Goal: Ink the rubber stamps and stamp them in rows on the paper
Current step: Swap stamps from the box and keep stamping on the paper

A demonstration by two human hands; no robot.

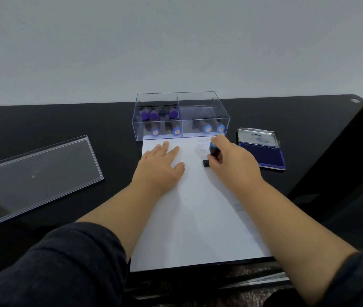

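Sleeves: we see dark sleeves (65,262) pushed up on both forearms at the near edge of the view.
Paper: a white sheet of paper (198,218) lies on the black table (43,129), its near edge close to us and its far edge touching the front of the clear box.
Left hand: our left hand (160,167) lies flat on the upper left part of the paper, fingers straight and spread, holding nothing.
Right hand: our right hand (231,160) is curled round a stamp, thumb and fingers wrapped about its dark handle.
Stamp: the stamp (212,154) has a blue top and a black base; it stands tilted, and the base meets the paper near the sheet's upper right part.
Prints: faint grey marks (200,149) show on the paper just beyond the stamp; we cannot read them.
Lid: a clear plastic lid (32,180) lies flat on the table, well apart to the left of the paper.
Ink pad: a blue ink pad (262,156) sits open just right of the right hand, its metal cover (258,137) raised at the back.
Box: the clear box (180,116) has two compartments; the left one holds purple-topped and blue-topped stamps (154,115), the right one holds two blue-topped stamps (213,129).
Wall: a pale wall (176,41) rises behind the table.
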